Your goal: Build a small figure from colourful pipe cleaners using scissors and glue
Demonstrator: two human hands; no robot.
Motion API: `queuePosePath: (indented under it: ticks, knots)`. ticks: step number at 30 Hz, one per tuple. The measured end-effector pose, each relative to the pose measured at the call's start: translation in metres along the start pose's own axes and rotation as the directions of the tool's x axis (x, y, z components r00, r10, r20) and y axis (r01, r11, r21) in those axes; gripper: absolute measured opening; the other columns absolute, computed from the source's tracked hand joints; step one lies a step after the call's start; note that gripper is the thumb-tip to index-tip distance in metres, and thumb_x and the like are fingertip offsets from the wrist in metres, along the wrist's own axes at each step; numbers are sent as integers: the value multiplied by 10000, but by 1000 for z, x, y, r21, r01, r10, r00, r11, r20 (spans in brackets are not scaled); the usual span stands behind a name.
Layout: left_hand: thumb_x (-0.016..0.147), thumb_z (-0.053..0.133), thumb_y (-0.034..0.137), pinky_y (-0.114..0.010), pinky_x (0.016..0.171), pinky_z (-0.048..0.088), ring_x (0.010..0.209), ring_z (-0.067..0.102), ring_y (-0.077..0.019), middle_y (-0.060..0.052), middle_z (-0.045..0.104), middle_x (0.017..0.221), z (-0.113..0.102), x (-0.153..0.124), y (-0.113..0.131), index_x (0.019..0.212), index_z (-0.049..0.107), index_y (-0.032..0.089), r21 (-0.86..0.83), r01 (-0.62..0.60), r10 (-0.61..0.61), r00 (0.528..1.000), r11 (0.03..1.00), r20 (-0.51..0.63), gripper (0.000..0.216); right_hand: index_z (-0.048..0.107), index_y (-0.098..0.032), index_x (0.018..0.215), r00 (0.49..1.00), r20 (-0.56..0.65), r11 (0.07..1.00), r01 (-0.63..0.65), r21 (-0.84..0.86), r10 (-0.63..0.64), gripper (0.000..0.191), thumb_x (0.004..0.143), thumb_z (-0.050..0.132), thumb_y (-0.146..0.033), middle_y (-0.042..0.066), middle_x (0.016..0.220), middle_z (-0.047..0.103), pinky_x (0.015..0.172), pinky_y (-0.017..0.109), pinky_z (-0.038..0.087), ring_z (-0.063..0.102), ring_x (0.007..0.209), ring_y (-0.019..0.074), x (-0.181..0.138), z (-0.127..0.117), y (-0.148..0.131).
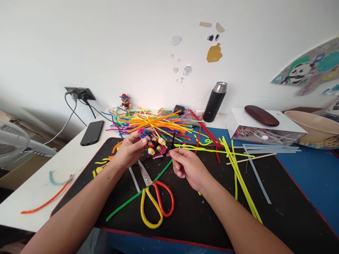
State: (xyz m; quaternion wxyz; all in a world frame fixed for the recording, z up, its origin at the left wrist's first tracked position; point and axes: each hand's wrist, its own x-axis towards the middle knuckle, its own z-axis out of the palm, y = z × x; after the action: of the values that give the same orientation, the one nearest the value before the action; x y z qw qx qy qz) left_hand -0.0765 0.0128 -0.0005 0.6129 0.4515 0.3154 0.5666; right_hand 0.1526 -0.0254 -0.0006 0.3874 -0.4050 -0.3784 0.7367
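My left hand (130, 150) is closed around a small multicoloured pipe-cleaner figure (155, 143) of pink, black and yellow, held above the black desk mat (185, 211). My right hand (186, 165) pinches a short black pipe-cleaner piece (173, 140) that stands up right beside the figure. A pair of scissors (155, 197) with one yellow and one red handle lies on the mat just below both hands. A long green pipe cleaner (132, 201) runs slantwise under the scissors.
A heap of coloured pipe cleaners (153, 123) lies behind the hands. Yellow stems (241, 176) and clear sticks (258, 176) lie to the right. A black phone (92, 132), black flask (215, 102), small figure (125, 101), white box (265, 128), bowl (312, 127) and fan (13, 141) surround.
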Motion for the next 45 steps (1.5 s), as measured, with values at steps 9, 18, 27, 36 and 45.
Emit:
queuePosePath:
  ticks: [9,18,27,36,45]
  knots:
    - [726,960,356,-245,734,583,750,721,-157,-75,807,920,1,-1,-1,1103,846,206,2,-18,18,1000,1000,20,421,651,-176,902,1000,6,1000,-3,-5,3,400,743,860,-477,-93,516,507,404,213,201,419,397,62,1,0,2]
    - [721,965,358,-228,745,592,760,730,-150,-71,807,922,1,-2,-1,1093,848,206,10,-7,6,1000,1000,20,418,636,-183,903,1000,8,1000,-13,-20,13,403,744,858,-479,-97,513,510,407,212,214,419,393,62,0,1,2]
    - [705,971,385,-228,656,575,718,715,-153,-76,799,897,2,-1,2,1096,846,189,-1,6,-6,1000,1000,3,455,653,-176,896,1000,18,1000,2,-26,-1,429,791,825,-555,-85,537,509,410,212,217,429,412,64,-1,0,2]
    - [736,952,371,-219,635,553,742,702,-152,-88,794,940,-2,-2,-2,1144,829,186,12,39,-39,999,999,37,464,619,-189,851,1000,12,1000,7,-16,-7,431,773,845,-548,-87,534,509,417,216,220,430,408,65,0,0,2]
    - [761,931,357,-262,674,568,833,742,-219,-111,805,971,1,-3,-1,1131,820,179,36,35,-37,998,999,59,425,616,-190,832,1000,9,1000,-1,-23,1,396,782,831,-519,-86,521,490,421,224,208,418,412,70,-1,2,2]
